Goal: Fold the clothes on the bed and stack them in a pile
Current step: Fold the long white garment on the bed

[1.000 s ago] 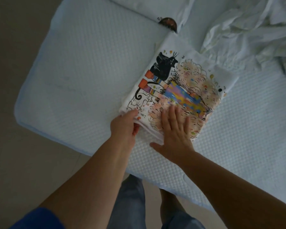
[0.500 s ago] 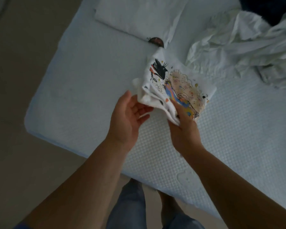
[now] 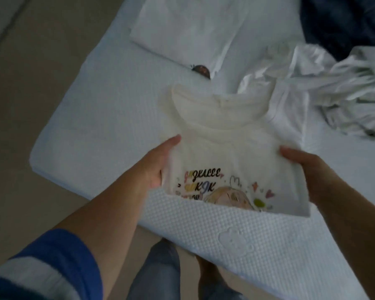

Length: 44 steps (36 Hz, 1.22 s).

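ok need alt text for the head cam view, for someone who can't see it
Two hands hold a folded cream t-shirt with colourful lettering by its sides, left hand and right hand, above a white bed. Beyond it lie a folded white garment, a crumpled heap of white clothes and a dark blue item.

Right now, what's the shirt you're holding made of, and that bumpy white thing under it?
The cream folded T-shirt with colourful lettering looks like soft knit cotton, matte: it bends limply between the left hand and right hand, and its ribbed collar shows. The white dimpled mattress cover looks like quilted fabric, going by its regular grid of small bumps; what fills it cannot be told.
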Available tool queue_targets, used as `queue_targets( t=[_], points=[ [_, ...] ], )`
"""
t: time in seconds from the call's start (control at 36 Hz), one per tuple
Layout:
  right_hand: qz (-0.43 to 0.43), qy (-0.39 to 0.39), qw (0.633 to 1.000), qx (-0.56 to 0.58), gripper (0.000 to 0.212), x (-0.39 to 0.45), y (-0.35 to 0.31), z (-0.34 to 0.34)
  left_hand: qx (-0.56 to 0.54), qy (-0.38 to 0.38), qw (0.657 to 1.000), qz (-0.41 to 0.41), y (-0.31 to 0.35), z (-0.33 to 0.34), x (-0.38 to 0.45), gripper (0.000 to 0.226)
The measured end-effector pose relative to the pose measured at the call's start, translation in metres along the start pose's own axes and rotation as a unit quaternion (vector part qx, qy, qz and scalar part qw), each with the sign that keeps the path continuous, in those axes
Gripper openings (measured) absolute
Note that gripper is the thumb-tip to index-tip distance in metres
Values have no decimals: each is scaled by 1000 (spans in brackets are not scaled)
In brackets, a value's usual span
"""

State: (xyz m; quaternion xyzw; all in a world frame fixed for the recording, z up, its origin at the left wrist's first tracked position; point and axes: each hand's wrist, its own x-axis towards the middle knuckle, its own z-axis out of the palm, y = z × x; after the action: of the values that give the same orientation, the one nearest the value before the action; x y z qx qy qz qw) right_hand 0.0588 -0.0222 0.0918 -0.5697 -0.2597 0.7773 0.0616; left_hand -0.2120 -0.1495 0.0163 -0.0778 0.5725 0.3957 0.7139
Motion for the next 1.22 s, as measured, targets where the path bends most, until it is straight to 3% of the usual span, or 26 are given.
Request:
queue_targets(
  t=[0.06,0.11,0.19,0.28,0.36,0.5,0.72,0.89,0.94,1.0,1.22],
  points=[
    [35,46,998,-17,54,26,27,-18,45,56,997,-14,-14,-8,10,48],
    [65,83,994,-42,55,45,57,-32,117,107,987,-14,-32,-12,16,31],
    [24,169,982,-77,30,64,89,-40,230,169,957,57,-58,-15,23,19],
    [-21,235,954,-187,46,69,106,-29,317,199,921,110,-81,-10,20,21],
    [-66,300,896,-321,46,66,121,-17,316,212,917,118,-105,-4,14,21],
    [-71,351,875,-325,25,69,127,-20,313,280,887,191,-110,1,11,22],
    [-84,343,873,-337,20,68,136,-26,331,303,885,125,-112,-9,16,27],
    [-15,293,924,-247,16,56,134,-33,154,210,963,65,-81,-6,15,20],
    [6,261,949,-174,15,51,126,-37,95,182,978,41,-66,-1,16,23],
    [12,235,966,-110,12,42,116,-39,104,164,981,19,-55,5,15,23],
    [4,145,989,-24,17,-9,65,-30,112,193,970,93,-21,25,-45,17]
  ],
)
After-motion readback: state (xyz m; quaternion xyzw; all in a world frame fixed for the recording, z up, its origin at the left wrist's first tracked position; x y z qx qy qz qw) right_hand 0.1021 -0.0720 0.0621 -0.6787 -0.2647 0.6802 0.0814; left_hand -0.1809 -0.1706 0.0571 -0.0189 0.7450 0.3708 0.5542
